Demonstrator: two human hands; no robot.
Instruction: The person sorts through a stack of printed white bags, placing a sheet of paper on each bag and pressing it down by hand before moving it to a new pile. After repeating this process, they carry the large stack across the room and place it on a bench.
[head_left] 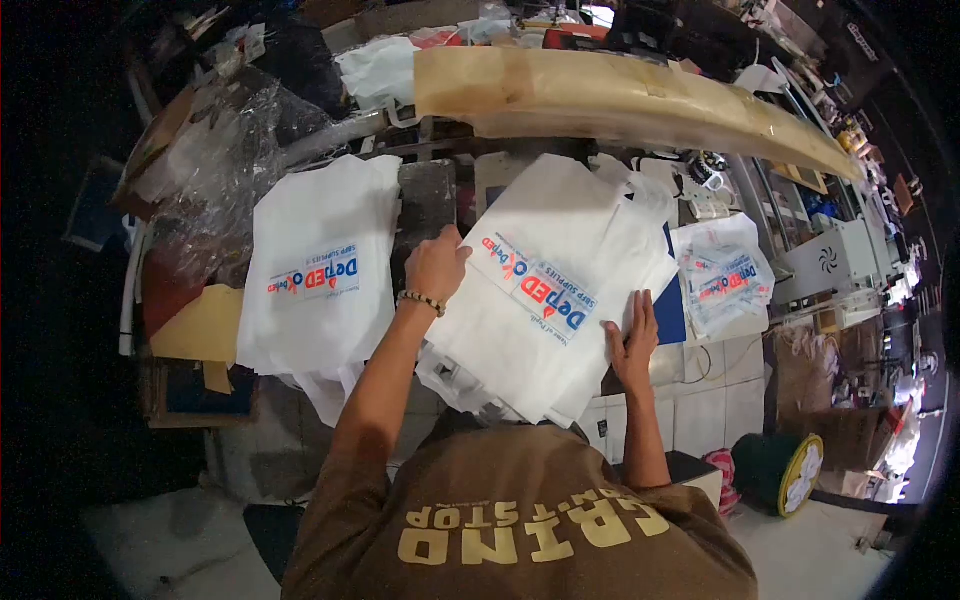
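Note:
A stack of white printed bags (520, 330) lies tilted in front of me, with red and blue lettering on the top one. My left hand (437, 266), with a beaded bracelet at the wrist, is closed at the stack's upper left edge, its fingers bent against the bag. On the right edge rests my right hand (632, 342), fingers stretched out and thumb apart on the top bag. To the left lies another pile of white printed bags (325, 250). Their lower edges hang over the table's front.
A long brown-wrapped roll (640, 95) spans the back. Clear plastic wrapping (225, 170) is heaped at the left. Printed sheets (722, 275) lie at the right, near a white machine (830, 260). A green bin (775, 470) stands on the floor at lower right.

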